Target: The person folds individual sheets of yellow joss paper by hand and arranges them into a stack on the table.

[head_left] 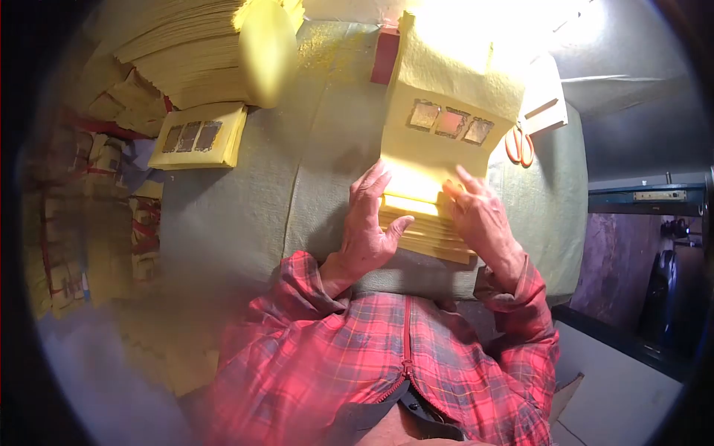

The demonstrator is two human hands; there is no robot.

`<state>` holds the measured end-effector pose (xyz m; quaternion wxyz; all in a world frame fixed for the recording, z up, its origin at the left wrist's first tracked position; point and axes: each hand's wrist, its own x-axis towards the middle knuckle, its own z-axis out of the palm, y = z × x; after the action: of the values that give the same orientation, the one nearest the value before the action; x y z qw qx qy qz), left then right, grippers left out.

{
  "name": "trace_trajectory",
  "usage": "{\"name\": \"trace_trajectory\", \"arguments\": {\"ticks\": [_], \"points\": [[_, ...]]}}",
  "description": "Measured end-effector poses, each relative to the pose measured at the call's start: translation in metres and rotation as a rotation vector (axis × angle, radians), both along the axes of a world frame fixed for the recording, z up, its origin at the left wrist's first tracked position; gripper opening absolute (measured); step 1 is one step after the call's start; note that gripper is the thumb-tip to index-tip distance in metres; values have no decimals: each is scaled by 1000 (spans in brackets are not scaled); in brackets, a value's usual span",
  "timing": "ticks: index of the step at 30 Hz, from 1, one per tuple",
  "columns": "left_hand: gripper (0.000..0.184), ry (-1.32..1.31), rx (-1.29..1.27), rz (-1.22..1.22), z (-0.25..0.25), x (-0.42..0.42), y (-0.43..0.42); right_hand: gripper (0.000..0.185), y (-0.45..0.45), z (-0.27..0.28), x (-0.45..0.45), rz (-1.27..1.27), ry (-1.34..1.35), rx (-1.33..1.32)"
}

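Observation:
A yellow paper sheet [416,167] with a row of three dark-bordered, shiny square patches lies in front of me, its far part raised in bright light. Below it is a stack of folded yellow paper [431,241], its layered edges towards me. My left hand [368,223] rests at the left edge of the sheet and stack, thumb spread away from the fingers. On the right side, my right hand [480,215] touches the sheet near its fold, fingers apart and partly bent. Glare hides some detail at the fold.
Orange-handled scissors [520,146] lie to the right, beside a white box-like object [547,111]. At the left are a yellow stack with three dark patches [192,139] and a tall pile of yellow paper [186,56]. A dark red block [384,55] stands behind the sheet.

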<state>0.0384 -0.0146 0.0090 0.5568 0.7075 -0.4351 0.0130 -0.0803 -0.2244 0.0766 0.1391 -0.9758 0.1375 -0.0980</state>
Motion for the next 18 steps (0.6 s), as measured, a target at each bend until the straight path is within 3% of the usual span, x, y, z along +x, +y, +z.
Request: {"name": "trace_trajectory", "arguments": {"ticks": [2, 4, 5, 7, 12, 14, 15, 17, 18], "points": [[85, -9, -7, 4, 1, 0, -3, 49, 3, 13, 15, -4, 34, 75], [84, 0, -6, 10, 0, 0, -5, 54, -13, 16, 51, -30, -307, -372], [83, 4, -3, 11, -1, 0, -4, 54, -27, 11, 68, -28, -312, -369], [83, -2, 7, 10, -5, 0, -3, 53, -55, -5, 91, -166, -387, -734], [83, 32, 12, 0, -4, -3, -1, 51, -65, -22, 60, -66, -383, -801], [83, 58, 10, 0, -2, -2, -1, 37, -39, -31, 21, 36, -356, -550], [84, 42, -3, 8, 1, 0, -1, 37, -28, -33, 6, 39, -352, -549], [84, 9, -27, 16, 3, 1, 0, 57, -6, -29, -13, -7, 166, 15], [84, 11, -24, 6, 3, 0, 1, 57, -2, -23, -11, -16, 167, 18]]}}
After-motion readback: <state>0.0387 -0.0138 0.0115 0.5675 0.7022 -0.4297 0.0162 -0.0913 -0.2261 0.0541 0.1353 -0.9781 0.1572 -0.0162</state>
